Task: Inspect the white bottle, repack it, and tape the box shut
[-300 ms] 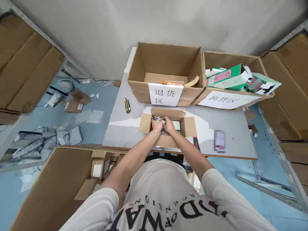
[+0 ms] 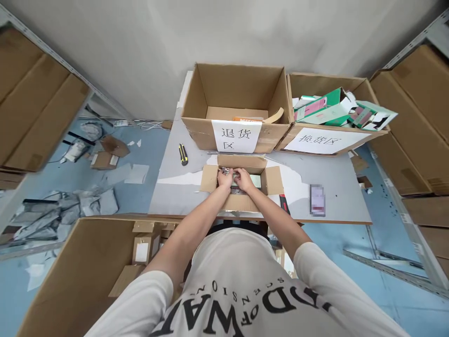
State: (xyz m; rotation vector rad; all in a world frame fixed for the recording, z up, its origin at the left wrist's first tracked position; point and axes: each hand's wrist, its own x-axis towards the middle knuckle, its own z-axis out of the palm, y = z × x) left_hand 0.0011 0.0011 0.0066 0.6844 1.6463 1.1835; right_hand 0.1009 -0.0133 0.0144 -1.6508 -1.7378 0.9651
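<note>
Inside the small open box (image 2: pixel 242 180), a crinkled packet (image 2: pixel 229 172) is gripped by the left hand (image 2: pixel 224 179) and right hand (image 2: pixel 244 179), held together, at twelve o'clock.

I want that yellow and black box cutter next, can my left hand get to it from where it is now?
Probably yes. The left hand is in the small open box, and the box cutter lies on bare table to its left, nothing between them.

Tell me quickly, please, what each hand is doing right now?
Left hand: closed on a small crinkly packet inside the small open box.
Right hand: gripping the same packet.
</note>
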